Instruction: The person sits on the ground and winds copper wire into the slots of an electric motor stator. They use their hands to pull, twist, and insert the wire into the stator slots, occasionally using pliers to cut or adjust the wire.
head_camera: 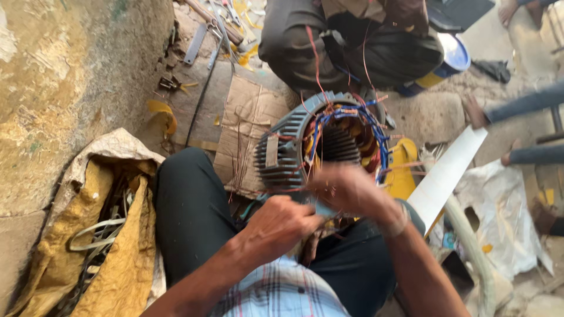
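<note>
Just beyond both hands' fingertips, touching them, lies the motor stator.

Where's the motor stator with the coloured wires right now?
In the head view the finned grey motor stator sits centre frame, just beyond the left hand and right hand, resting by the cardboard sheet.

Both hands, left hand and blurred right hand, at near rim of grey finned metal motor stator with coloured wires.
</note>
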